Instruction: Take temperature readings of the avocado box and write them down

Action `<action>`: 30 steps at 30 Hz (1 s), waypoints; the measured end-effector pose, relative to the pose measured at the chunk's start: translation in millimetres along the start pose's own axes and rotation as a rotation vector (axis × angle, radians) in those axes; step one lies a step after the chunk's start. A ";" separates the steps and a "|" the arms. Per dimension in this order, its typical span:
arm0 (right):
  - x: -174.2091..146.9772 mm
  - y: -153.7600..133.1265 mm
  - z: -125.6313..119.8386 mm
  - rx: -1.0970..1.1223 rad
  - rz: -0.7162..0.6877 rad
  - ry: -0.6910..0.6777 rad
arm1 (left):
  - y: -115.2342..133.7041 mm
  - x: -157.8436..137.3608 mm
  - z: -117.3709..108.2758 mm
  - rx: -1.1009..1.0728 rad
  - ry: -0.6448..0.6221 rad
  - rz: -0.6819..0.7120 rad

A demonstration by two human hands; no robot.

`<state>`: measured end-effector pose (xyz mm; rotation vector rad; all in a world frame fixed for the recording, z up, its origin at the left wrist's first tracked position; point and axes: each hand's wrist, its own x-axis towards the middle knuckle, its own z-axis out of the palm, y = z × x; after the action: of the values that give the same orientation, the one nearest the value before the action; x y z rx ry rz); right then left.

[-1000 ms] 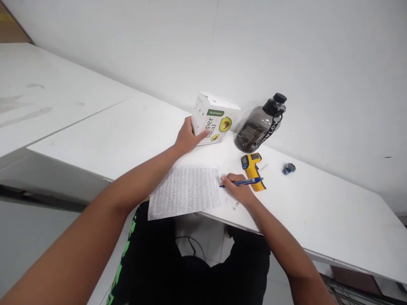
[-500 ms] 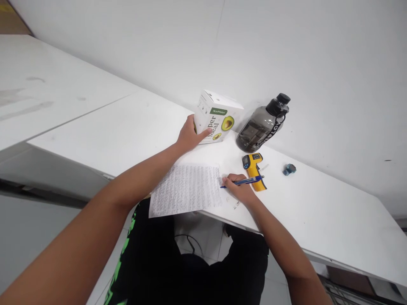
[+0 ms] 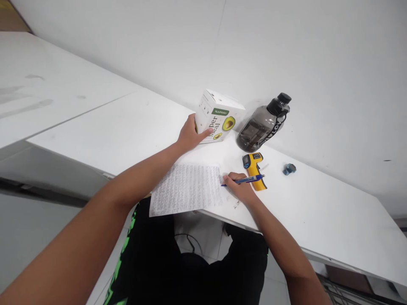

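We label the white carton [image 3: 218, 120] first: card box, "NutriMotion" on a green band, "per" and "Meal" running up the face, rest of the lettering behind the thumb, printed avocado halves. It stands on the white worktop [image 3: 321, 203], near the wall [image 3: 159, 51]. Our left hand [image 3: 192, 134] is at the carton's left side, fingers grasping it, thumb flat across the front.

On the carton's near side we have a paper sheet [image 3: 187, 188], packed with dense rows of marks, too small for us to read. Our right hand [image 3: 239, 186], nearer us than the carton and to its right, has its fingers pinched around a slim blue pen [image 3: 249, 179], tip at the sheet's right edge.

Right of the carton: smoky translucent bottle [image 3: 259, 129], black cap, strap lettered "LOV", other letters unclear. Nearer us than that: yellow-and-black pistol-shaped device [image 3: 254, 163], hard shell. Farther right of the carton: small blue object [image 3: 289, 169], which we can't identify.
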<state>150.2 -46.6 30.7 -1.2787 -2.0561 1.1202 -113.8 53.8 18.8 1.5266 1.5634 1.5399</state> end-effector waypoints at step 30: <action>-1.7 -0.9 1.3 -0.024 -0.018 0.063 | -2.3 0.3 0.1 -0.009 0.001 0.011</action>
<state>149.5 -48.9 30.8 -1.2872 -2.0368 1.0378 -114.7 54.6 16.9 1.5319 1.5493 1.5517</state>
